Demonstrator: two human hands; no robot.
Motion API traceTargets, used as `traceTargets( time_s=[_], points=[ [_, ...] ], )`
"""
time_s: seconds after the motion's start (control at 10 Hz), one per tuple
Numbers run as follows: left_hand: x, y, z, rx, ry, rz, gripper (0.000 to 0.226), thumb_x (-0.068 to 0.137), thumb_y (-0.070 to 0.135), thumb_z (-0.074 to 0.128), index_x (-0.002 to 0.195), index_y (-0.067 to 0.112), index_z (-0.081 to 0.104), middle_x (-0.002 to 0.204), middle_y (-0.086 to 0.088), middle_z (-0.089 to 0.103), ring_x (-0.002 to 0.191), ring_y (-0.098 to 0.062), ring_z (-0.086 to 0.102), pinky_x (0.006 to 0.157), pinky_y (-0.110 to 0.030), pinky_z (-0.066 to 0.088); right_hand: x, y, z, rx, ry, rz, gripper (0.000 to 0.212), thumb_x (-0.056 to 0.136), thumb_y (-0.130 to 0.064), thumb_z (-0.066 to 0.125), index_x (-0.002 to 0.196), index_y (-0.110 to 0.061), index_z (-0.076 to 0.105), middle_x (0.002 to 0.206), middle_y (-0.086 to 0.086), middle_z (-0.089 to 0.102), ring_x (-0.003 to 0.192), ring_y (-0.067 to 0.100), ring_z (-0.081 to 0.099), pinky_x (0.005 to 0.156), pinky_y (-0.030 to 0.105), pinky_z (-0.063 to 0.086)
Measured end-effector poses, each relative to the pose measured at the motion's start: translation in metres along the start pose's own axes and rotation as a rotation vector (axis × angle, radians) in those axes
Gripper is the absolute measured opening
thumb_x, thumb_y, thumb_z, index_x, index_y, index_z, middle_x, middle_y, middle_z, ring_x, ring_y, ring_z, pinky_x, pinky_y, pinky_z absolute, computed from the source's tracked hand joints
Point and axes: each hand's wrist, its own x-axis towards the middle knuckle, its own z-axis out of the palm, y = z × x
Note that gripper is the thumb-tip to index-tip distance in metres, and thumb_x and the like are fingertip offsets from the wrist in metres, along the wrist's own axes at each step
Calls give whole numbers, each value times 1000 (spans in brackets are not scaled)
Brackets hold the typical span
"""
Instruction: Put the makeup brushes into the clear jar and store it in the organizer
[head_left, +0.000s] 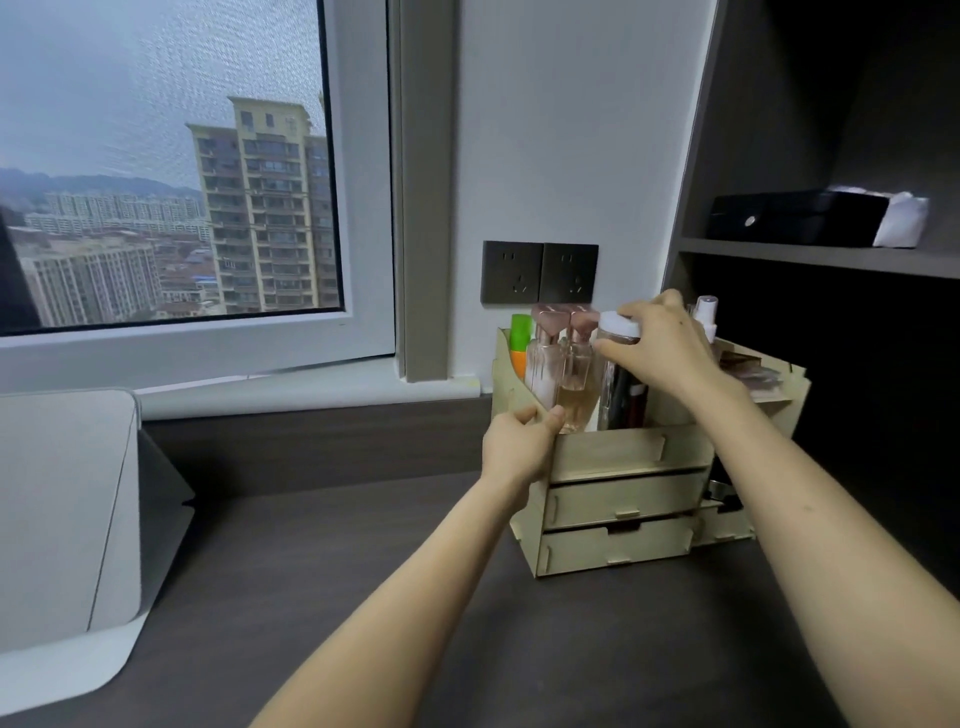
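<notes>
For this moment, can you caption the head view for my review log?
Right hand lowers the white-lidded clear jar into the wooden organizer while the left hand steadies its corner.

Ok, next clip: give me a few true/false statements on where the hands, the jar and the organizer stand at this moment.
1. The right hand grips the clear jar near its white lid. True.
2. The left hand rests flat on the desk. False: it holds the front left corner of the wooden organizer.
3. The jar lies on its side on the desk. False: it is upright in the organizer's top section.
4. Dark brush handles show through the jar's wall. True.
5. Both organizer drawers are pulled wide open. False: they sit roughly pushed in.
</notes>
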Motion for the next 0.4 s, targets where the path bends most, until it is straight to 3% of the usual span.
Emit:
traceTargets(
  time_s=[0.1,0.2,0.3,0.4],
  points=[
    [0,0,-1,-9,-13,8,35,90,32,60,115,8,65,114,-10,65,98,-20,59,88,-42,52,-2,-1,3,-28,-32,8,43,82,-40,64,115,-13,60,113,16,45,90,36,61,79,47,56],
    [2,-2,0,-19,-17,11,38,90,33,61,119,7,63,114,-9,64,94,-18,57,85,-40,53,-5,0,5,-69,-15,-2,52,80,-45,65,121,-14,57,118,16,46,98,34,58,85,44,53],
    [-2,2,-3,29,-28,11,47,90,36,61,127,7,58,127,-14,59,111,-25,56,90,-41,51,-10,-6,1,-194,-18,-1,67,77,-57,62,128,-17,50,123,16,47,105,34,56,83,41,50],
    [-8,7,-13,98,-33,45,59,90,40,60,137,8,46,139,-12,50,124,-26,49,98,-43,45,-20,-15,-3,-318,211,-57,59,81,-56,58,122,-14,53,119,15,52,102,34,56,75,40,49]
  ],
)
